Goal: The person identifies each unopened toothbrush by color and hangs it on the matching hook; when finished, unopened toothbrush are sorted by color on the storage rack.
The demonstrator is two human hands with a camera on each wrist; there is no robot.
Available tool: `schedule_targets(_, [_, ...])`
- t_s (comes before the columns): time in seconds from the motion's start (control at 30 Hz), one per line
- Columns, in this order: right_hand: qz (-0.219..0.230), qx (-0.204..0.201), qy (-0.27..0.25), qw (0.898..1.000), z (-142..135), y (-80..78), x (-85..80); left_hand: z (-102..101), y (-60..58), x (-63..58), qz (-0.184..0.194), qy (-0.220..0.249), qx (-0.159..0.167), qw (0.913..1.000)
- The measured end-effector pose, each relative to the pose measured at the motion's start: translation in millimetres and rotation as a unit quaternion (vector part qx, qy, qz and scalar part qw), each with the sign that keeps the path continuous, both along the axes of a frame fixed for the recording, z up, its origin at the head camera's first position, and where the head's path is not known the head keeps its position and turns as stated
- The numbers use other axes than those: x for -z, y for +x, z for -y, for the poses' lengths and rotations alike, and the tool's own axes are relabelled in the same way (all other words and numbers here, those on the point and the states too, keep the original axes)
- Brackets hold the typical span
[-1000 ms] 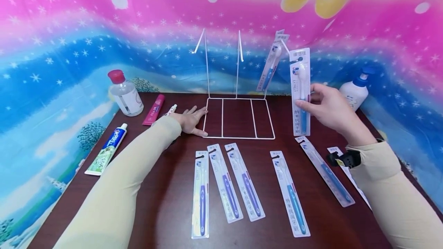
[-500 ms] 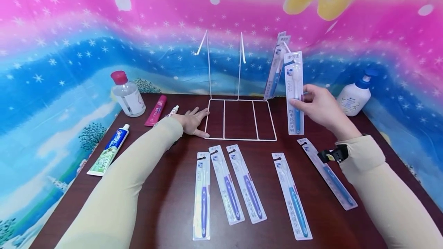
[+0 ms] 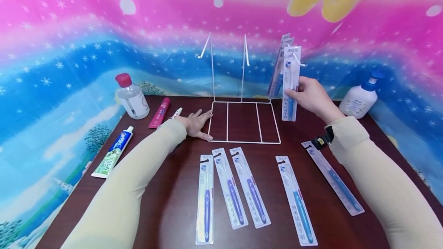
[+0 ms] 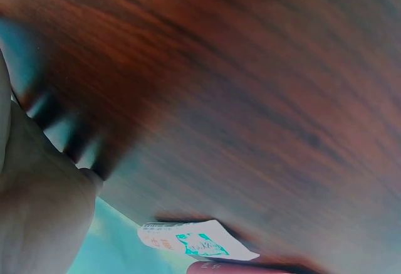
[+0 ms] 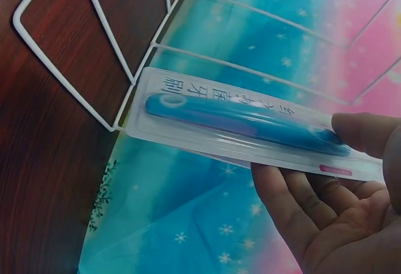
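Note:
My right hand (image 3: 311, 94) pinches a packaged toothbrush (image 3: 290, 83) with a blue handle, thumb on its front and fingers behind. The pack stands upright at the right hook (image 3: 299, 62) of a white wire rack (image 3: 227, 122); the hook's tip shows in front of the card's top. Behind it hang other toothbrush packs (image 3: 277, 74), partly hidden. In the right wrist view, the blue handle (image 5: 232, 120) shows through clear plastic. My left hand (image 3: 197, 124) lies spread on the table, fingertips at the left side of the rack's base.
Three purple toothbrush packs (image 3: 233, 197) lie in front of the rack, two blue ones (image 3: 300, 205) farther right. Toothpaste tubes (image 3: 114, 151) and a red-capped bottle (image 3: 133, 97) are at left, a pump bottle (image 3: 360, 97) at right. The rack's left and middle hooks (image 3: 247, 55) hold nothing.
My right hand has moved left and back with the toothbrush pack, from beside the right hook until the hook's tip shows in front of the card. The left hand stays at the rack base.

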State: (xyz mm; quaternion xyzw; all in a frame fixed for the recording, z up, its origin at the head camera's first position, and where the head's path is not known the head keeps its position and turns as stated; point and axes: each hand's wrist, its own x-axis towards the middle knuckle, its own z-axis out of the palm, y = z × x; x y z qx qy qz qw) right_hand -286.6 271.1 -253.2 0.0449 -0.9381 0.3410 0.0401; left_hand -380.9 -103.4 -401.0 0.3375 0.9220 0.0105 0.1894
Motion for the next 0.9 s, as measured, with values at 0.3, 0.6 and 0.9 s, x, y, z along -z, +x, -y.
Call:
schedule_targets(0.3, [0.003,0.004,-0.002,1.0,-4.3,-24.2,-2.2,-3.2,-3.7,3.6,-0.01,0.001,0.006,0.9999])
schedule_targets(0.6, [0.003,0.002,-0.001,1.0,-1.1,-36.2,-1.4,-2.8,0.0,1.4,-0.015,-0.004,0.007,0.9999])
schedule_targets(0.9, [0.001,-0.003,0.003,1.0,3.2,-42.8,1.9,1.3,2.3,3.7,-0.02,-0.01,0.007,0.9997])
